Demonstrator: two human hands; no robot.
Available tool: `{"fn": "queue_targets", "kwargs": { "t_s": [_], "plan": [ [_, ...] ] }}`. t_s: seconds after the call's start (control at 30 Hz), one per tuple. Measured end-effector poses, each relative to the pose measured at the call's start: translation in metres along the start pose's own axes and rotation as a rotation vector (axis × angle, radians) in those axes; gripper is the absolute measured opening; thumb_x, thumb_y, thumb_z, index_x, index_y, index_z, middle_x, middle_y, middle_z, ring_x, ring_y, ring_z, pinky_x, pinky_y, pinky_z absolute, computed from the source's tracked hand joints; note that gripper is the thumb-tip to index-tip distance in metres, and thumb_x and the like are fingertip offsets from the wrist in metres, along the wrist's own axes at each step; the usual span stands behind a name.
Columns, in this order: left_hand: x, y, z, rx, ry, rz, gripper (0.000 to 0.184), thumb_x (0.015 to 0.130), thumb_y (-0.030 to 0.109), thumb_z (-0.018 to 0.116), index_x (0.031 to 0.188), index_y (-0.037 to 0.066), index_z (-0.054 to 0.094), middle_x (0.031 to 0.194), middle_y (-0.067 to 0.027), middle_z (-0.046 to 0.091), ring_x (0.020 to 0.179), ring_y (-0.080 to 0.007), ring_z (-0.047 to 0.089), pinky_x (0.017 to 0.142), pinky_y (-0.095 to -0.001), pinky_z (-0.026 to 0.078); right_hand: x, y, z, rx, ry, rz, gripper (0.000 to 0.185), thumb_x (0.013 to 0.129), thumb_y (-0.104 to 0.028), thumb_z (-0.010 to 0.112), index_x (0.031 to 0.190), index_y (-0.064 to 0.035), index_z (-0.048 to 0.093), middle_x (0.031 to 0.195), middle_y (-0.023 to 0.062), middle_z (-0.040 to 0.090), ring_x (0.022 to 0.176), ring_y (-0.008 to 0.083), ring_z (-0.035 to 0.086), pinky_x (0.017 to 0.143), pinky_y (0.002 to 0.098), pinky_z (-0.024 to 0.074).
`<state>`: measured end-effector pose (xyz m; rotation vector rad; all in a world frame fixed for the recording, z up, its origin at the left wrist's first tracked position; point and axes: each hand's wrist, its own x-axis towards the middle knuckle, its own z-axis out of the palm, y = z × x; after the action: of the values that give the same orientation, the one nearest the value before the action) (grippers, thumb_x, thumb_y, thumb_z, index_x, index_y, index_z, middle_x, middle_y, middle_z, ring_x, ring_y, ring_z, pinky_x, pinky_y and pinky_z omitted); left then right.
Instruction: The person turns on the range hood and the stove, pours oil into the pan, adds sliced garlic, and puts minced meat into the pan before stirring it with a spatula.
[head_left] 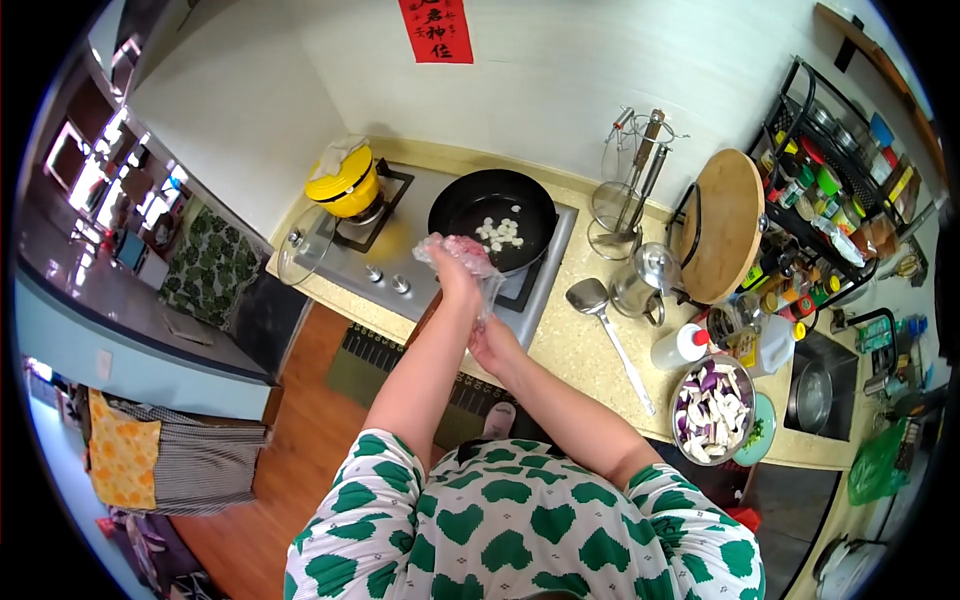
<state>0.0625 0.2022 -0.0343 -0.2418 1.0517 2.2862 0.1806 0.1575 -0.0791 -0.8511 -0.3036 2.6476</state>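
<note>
My left hand (457, 275) is closed on a clear plastic bag (490, 283) with pink, minced-looking meat (464, 250) in it, held over the near rim of a black frying pan (455, 205). Lower down, my right hand (493, 347) has its fingers closed on the bag's trailing end. Several pale chopped pieces, perhaps garlic (500, 233), lie in the pan. The pan's brown handle is partly hidden behind my left forearm.
A yellow pot (345, 190) stands on the left burner, with a glass lid (303, 245) beside it. On the counter at right are a metal spatula (612, 335), a metal pitcher (640, 280), a red-capped bottle (680, 347) and a bowl of cut eggplant (713, 410).
</note>
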Motion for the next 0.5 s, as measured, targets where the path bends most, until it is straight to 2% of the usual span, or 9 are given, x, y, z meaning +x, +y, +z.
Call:
{"fn": "queue_targets", "kwargs": {
  "t_s": [0.03, 0.1, 0.2, 0.3, 0.33, 0.37, 0.4, 0.43, 0.5],
  "plan": [
    [0.007, 0.000, 0.004, -0.010, -0.020, -0.086, 0.059, 0.103, 0.064, 0.030, 0.127, 0.012, 0.044, 0.120, -0.0089, 0.050, 0.105, -0.0284, 0.053, 0.088, -0.0425, 0.045, 0.001, -0.003, -0.002, -0.001, -0.011, 0.011, 0.004, 0.103, -0.013, 0.050, 0.104, -0.0131, 0.054, 0.083, -0.0012, 0.059, 0.070, 0.0095, 0.056, 0.061, 0.0232, 0.0486],
    [0.030, -0.005, 0.007, 0.004, -0.083, -0.214, 0.064, 0.097, 0.073, 0.035, 0.086, 0.012, 0.051, 0.071, -0.0060, 0.052, 0.062, -0.0258, 0.052, 0.054, -0.0363, 0.044, 0.003, -0.008, -0.007, -0.002, -0.032, 0.035, 0.003, 0.102, -0.011, 0.051, 0.103, -0.0124, 0.053, 0.084, -0.0008, 0.059, 0.070, 0.0094, 0.055, 0.060, 0.0228, 0.0473],
    [0.000, 0.028, 0.073, 0.260, -0.053, -0.075, 0.071, 0.099, 0.070, 0.033, 0.112, 0.004, 0.053, 0.099, -0.0116, 0.059, 0.087, -0.0272, 0.059, 0.082, -0.0396, 0.050, -0.007, -0.015, 0.004, 0.049, -0.062, 0.031, 0.006, 0.101, -0.011, 0.052, 0.106, -0.0121, 0.055, 0.085, -0.0009, 0.058, 0.069, 0.0096, 0.053, 0.059, 0.0223, 0.0451],
    [0.001, 0.052, 0.102, 0.246, -0.173, -0.022, 0.063, 0.106, 0.057, 0.031, 0.128, 0.001, 0.052, 0.120, -0.0094, 0.059, 0.111, -0.0228, 0.055, 0.102, -0.0377, 0.043, -0.016, -0.027, 0.019, 0.068, -0.131, 0.023, 0.012, 0.101, -0.010, 0.053, 0.112, -0.0134, 0.056, 0.085, -0.0011, 0.057, 0.068, 0.0097, 0.052, 0.058, 0.0222, 0.0435],
    [-0.006, 0.067, 0.108, 0.138, -0.195, -0.059, 0.048, 0.110, 0.043, 0.030, 0.124, 0.004, 0.054, 0.114, -0.0086, 0.061, 0.101, -0.0228, 0.057, 0.096, -0.0384, 0.045, -0.012, -0.029, 0.014, 0.102, -0.195, 0.042, 0.021, 0.099, -0.009, 0.054, 0.120, -0.0142, 0.055, 0.084, -0.0010, 0.056, 0.069, 0.0097, 0.052, 0.058, 0.0221, 0.0438],
    [-0.033, 0.086, 0.112, 0.092, -0.249, -0.033, 0.048, 0.109, 0.045, 0.032, 0.125, 0.004, 0.052, 0.116, -0.0101, 0.060, 0.103, -0.0232, 0.057, 0.097, -0.0395, 0.045, -0.016, -0.035, 0.014, 0.088, -0.195, 0.027, 0.023, 0.099, -0.008, 0.055, 0.121, -0.0139, 0.054, 0.084, -0.0010, 0.056, 0.069, 0.0099, 0.053, 0.059, 0.0221, 0.0439],
    [-0.031, 0.098, 0.099, 0.016, -0.429, -0.056, 0.048, 0.108, 0.045, 0.033, 0.127, 0.005, 0.051, 0.119, -0.0130, 0.059, 0.106, -0.0267, 0.056, 0.101, -0.0428, 0.044, -0.025, -0.042, 0.016, 0.072, -0.196, 0.015, 0.025, 0.098, -0.008, 0.055, 0.122, -0.0136, 0.053, 0.084, -0.0009, 0.055, 0.069, 0.0100, 0.053, 0.059, 0.0222, 0.0440],
    [-0.051, 0.111, 0.091, -0.119, -0.465, -0.138, 0.048, 0.108, 0.044, 0.033, 0.130, 0.005, 0.049, 0.119, -0.0161, 0.058, 0.110, -0.0325, 0.056, 0.104, -0.0476, 0.044, -0.032, -0.048, 0.015, 0.055, -0.196, 0.006, 0.028, 0.097, -0.007, 0.056, 0.124, -0.0133, 0.052, 0.083, -0.0009, 0.054, 0.069, 0.0101, 0.053, 0.060, 0.0222, 0.0440],
    [-0.112, 0.130, 0.090, -0.197, -0.458, -0.211, 0.047, 0.108, 0.043, 0.033, 0.134, 0.006, 0.048, 0.115, -0.0182, 0.059, 0.113, -0.0385, 0.056, 0.105, -0.0518, 0.044, -0.043, -0.066, 0.005, 0.092, -0.171, -0.070, 0.037, 0.093, 0.000, 0.053, 0.129, -0.0078, 0.047, 0.092, 0.0057, 0.054, 0.077, 0.0152, 0.056, 0.072, 0.0280, 0.0542]
  ]
}}
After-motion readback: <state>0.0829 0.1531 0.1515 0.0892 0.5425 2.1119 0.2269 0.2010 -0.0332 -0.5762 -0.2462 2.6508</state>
